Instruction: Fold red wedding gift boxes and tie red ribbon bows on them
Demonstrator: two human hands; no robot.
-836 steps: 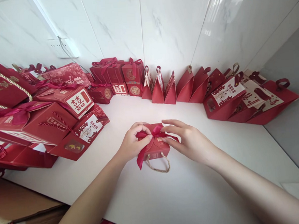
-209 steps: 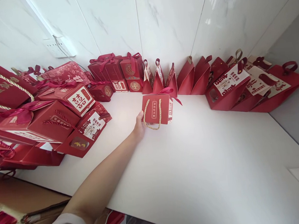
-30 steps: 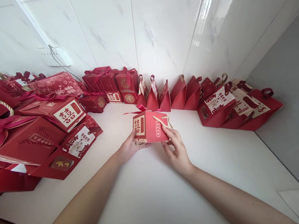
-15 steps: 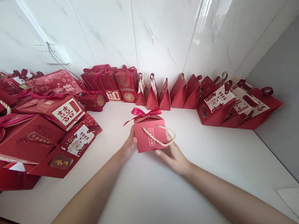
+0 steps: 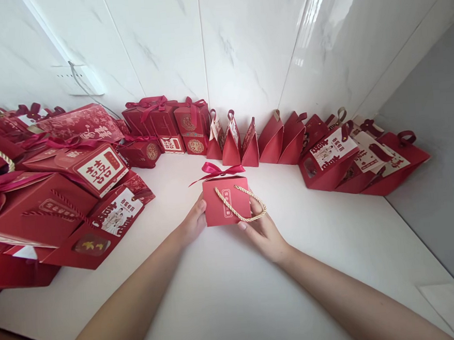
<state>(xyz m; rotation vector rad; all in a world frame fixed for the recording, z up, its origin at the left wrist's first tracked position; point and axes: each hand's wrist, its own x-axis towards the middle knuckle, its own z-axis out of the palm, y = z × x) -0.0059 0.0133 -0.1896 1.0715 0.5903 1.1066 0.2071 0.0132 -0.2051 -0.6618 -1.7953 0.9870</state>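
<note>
Between my two hands, over the middle of the white table (image 5: 205, 306), is a small red gift box (image 5: 214, 207). A pink-red ribbon bow (image 5: 221, 169) tops it, and a cream twisted rope handle (image 5: 237, 210) hangs over its front beside a framed line of characters. My left hand (image 5: 192, 221) grips its left side, thumb at the front edge and fingers hidden behind. On the right side my right hand (image 5: 266, 234) holds it, thumb near the lower front corner and fingers partly behind the rope.
Many red gift boxes (image 5: 46, 203) are piled at the left. Ribboned boxes (image 5: 161, 125) and pointed boxes (image 5: 251, 147) line the tiled wall (image 5: 242, 50). More handled boxes (image 5: 335, 162) stand at the right. A cable runs from a wall socket (image 5: 76, 79) behind the pile.
The gift box has tilted slightly, its front face and lower edge sitting a little higher and less of its top showing. Both hands keep hold of it.
</note>
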